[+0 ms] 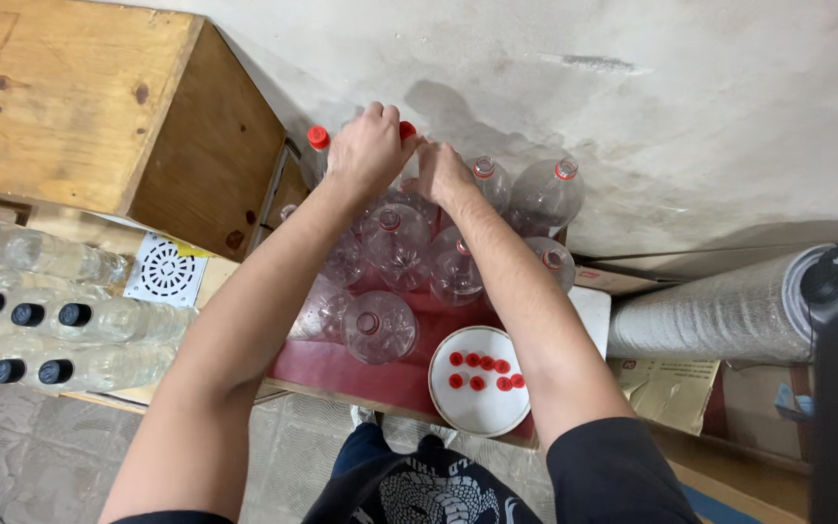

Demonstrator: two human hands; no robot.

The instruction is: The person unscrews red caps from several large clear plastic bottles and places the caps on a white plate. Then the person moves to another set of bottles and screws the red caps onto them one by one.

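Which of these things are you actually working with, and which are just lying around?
In use: left hand and right hand on a red cap; clear bottles; white dish of loose caps.

Lying about: black-capped bottles, wooden box, silver roll, white grate.

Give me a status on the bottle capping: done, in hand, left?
Done: one bottle at the back left already wears a red cap. In hand: left hand and right hand meet over a back-row bottle, a red cap showing between them. Left: at least six bottles, such as the front one, stand open with only red neck rings; loose caps wait on the white plate.
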